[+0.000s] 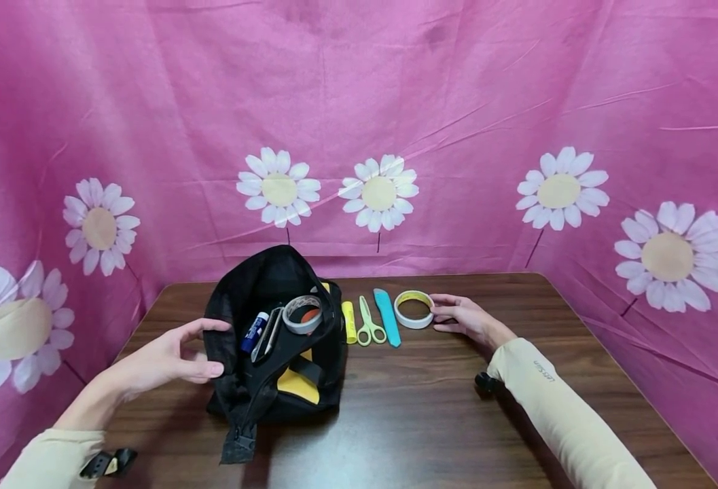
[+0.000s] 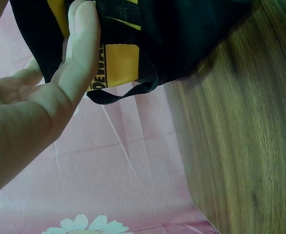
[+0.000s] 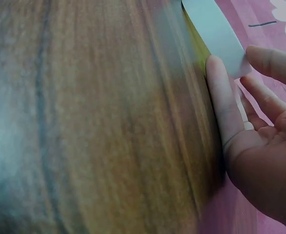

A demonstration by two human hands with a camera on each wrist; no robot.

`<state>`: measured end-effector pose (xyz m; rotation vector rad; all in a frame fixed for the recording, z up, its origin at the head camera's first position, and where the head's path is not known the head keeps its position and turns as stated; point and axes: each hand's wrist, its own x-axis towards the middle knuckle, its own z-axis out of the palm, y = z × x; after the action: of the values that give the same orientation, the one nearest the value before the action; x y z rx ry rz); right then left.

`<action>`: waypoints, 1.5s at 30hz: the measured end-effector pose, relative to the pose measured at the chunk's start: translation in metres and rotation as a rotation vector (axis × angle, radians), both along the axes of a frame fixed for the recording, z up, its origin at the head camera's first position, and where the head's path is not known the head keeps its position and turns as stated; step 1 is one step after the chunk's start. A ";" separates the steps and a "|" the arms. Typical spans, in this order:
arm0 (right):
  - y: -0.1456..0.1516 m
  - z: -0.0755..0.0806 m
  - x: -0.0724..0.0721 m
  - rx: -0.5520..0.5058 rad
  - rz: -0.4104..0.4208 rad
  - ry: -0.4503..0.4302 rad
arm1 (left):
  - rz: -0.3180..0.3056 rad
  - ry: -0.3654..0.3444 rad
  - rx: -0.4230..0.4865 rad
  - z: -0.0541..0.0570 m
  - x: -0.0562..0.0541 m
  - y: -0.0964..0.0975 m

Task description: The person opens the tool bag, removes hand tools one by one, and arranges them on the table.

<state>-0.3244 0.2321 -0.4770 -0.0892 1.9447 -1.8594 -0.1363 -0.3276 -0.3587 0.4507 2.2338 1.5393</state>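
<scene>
The left hand [image 1: 172, 360] holds the open bag [image 1: 328, 367] at its left edge with curled fingers. Right of the bag, on the surface [image 1: 407, 421], the right fingers pinch the roll [image 1: 416, 324]. Scissors [image 1: 367, 324] lie nearer the bag.

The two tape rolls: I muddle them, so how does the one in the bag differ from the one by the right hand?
Place: the bag roll sits inside the black bag; the table roll is outside, next to the turquoise cutter.
Contact: the right hand touches the table roll; no hand touches the bag roll.
Inner wall: yellow on the table roll, greyish on the bag roll.
Shared: both are rings with a pale outer side.
</scene>
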 end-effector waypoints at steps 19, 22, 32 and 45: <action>0.005 0.006 0.002 -0.122 0.008 -0.040 | -0.008 0.004 -0.011 0.003 0.002 -0.001; 0.006 0.007 0.003 -0.152 0.012 -0.037 | -0.008 0.004 -0.012 0.003 0.001 -0.001; 0.001 0.023 -0.001 -0.071 0.009 -0.080 | -0.002 -0.009 -0.016 0.006 -0.003 0.000; -0.053 0.091 -0.015 -0.033 0.082 -0.024 | -0.012 -0.012 0.005 0.002 -0.006 0.000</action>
<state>-0.3393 0.1788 -0.3860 -0.1534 1.8665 -1.8317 -0.1421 -0.3273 -0.3568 0.4544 2.2149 1.5383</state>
